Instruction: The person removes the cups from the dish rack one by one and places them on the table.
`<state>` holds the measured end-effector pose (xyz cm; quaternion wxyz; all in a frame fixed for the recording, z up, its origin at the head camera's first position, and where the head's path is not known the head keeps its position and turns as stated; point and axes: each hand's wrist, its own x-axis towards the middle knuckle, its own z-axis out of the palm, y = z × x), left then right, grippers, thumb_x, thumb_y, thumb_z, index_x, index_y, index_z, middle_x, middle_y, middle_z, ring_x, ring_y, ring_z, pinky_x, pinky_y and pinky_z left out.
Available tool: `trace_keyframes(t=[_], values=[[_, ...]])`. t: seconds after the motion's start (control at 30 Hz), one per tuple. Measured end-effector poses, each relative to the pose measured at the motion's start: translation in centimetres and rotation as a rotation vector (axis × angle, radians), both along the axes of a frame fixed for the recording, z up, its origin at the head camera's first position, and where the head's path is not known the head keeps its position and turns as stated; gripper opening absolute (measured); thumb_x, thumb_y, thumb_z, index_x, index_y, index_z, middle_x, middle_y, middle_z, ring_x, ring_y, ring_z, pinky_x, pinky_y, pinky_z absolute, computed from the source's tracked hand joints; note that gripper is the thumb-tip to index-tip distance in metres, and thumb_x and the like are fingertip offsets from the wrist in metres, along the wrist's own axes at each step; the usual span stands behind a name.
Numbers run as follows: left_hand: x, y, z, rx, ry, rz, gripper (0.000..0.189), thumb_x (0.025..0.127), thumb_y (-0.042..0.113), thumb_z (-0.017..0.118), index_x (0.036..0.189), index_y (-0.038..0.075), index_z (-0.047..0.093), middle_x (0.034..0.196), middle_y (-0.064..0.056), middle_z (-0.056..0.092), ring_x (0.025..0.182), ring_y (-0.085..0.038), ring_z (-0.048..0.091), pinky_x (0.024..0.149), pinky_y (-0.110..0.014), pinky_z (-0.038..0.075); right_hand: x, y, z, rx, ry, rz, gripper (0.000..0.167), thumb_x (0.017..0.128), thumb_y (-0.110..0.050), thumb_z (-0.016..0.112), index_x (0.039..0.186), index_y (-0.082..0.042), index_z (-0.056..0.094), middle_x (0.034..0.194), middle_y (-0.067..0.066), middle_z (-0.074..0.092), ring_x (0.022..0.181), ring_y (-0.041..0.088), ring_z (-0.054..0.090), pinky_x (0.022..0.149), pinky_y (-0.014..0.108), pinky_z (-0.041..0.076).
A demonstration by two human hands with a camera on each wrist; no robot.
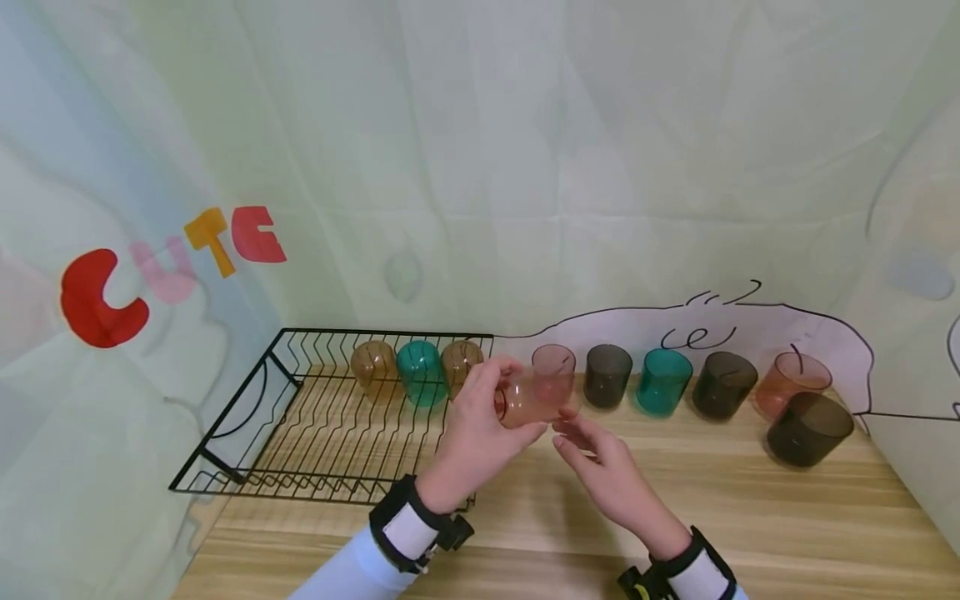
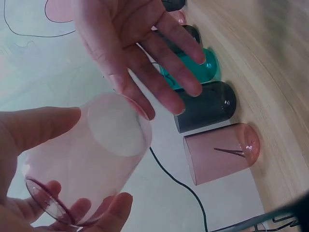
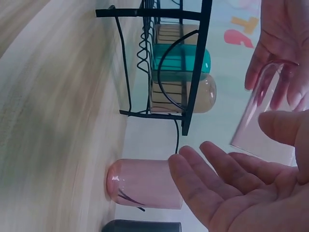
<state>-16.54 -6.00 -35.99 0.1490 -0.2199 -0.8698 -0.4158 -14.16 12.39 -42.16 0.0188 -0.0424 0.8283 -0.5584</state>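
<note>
The left hand (image 1: 472, 412) is gripping a tilted pink cup (image 1: 534, 406); the right hand (image 1: 618, 479) is opening wide beside its rim. Left of that grip, a black rack (image 3: 196, 67) is holding three upturned cups (image 1: 421, 372).

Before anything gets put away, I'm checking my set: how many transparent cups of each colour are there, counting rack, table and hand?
Amber transparent cups: 2
Teal transparent cups: 2
Dark grey transparent cups: 3
Pink transparent cups: 3, including one in the left hand
Total: 10
</note>
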Motion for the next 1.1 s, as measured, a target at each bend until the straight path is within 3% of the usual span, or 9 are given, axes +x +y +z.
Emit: trace_keyframes(t=[0.2,0.43,0.57,0.67,0.87,1.1], values=[[0.0,0.1,-0.4,0.036,0.001,0.0,0.066,0.064,0.027,0.086,0.119,0.02,0.05,0.108,0.006,0.052,0.096,-0.007,0.053,0.076,-0.026,0.05,0.0,0.1,0.2,0.003,0.014,-0.03,0.049,0.094,-0.042,0.05,0.132,-0.011,0.052,0.129,0.002,0.059,0.119,0.021,0.056,0.096,0.045,0.048],[0.0,0.3,-0.6,0.041,0.014,0.008,0.065,0.065,0.031,0.085,0.119,0.026,0.048,0.108,0.006,0.051,0.097,-0.009,0.054,0.075,-0.025,0.049,-0.1,0.0,0.3,0.0,0.007,0.02,0.039,0.096,-0.034,0.05,0.127,-0.011,0.057,0.127,0.001,0.06,0.115,0.019,0.058,0.094,0.042,0.05],[0.0,0.2,-0.7,0.046,0.018,0.013,0.067,0.065,0.031,0.085,0.121,0.022,0.049,0.11,0.006,0.052,0.099,-0.008,0.054,0.078,-0.027,0.05,-0.1,0.0,0.4,-0.011,0.02,0.011,0.037,0.097,-0.031,0.049,0.128,-0.012,0.055,0.13,0.003,0.057,0.118,0.021,0.056,0.094,0.042,0.049],[0.0,0.1,-0.8,0.045,0.019,0.013,0.07,0.065,0.031,0.085,0.124,0.019,0.05,0.112,0.003,0.054,0.101,-0.009,0.054,0.083,-0.031,0.05,-0.1,0.2,0.7,-0.011,0.017,-0.014,0.043,0.097,-0.038,0.048,0.132,-0.014,0.051,0.133,0.003,0.055,0.122,0.023,0.053,0.096,0.044,0.048],[0.0,0.0,-1.1,0.033,-0.026,0.008,0.073,0.067,0.031,0.084,0.129,0.02,0.048,0.115,0.003,0.053,0.103,-0.012,0.054,0.085,-0.033,0.052,-0.1,0.3,1.5,0.005,0.042,-0.044,0.061,0.092,-0.057,0.043,0.138,-0.017,0.043,0.142,0.004,0.047,0.13,0.028,0.045,0.1,0.052,0.042],[0.1,-0.1,-1.4,0.057,-0.09,0.011,0.073,0.069,0.034,0.083,0.13,0.021,0.046,0.116,0.003,0.058,0.1,-0.013,0.057,0.078,-0.029,0.054,-0.1,-0.1,2.0,-0.081,0.115,-0.072,0.053,0.09,-0.052,0.052,0.133,-0.023,0.046,0.134,0.0,0.053,0.125,0.022,0.05,0.098,0.05,0.045]])
